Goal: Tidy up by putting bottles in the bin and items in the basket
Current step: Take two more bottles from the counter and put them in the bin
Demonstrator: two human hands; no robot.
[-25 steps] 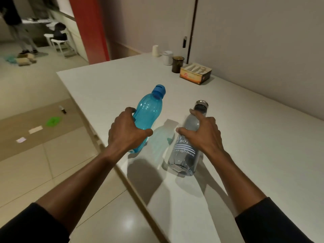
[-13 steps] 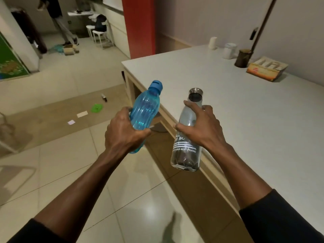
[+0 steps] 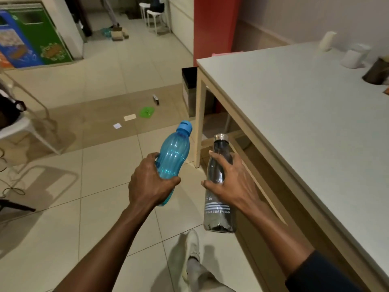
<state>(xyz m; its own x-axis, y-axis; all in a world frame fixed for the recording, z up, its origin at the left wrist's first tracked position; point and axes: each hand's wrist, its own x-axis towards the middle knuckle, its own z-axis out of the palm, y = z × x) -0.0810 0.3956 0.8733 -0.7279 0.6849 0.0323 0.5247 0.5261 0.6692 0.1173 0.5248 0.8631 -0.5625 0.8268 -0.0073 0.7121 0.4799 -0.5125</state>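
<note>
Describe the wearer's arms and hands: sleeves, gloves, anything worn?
Both hands are bare: no gloves, rings or watch visible on the left hand or the right hand. Forearms are uncovered. A dark sleeve sits pushed up near the right elbow; the left one is out of frame. No markings or cables.

Both forearms reach forward, bare. The left hand point(image 3: 150, 184) is curled closed, thumb across. The right hand point(image 3: 229, 184) grips too, fingers spread.
</note>
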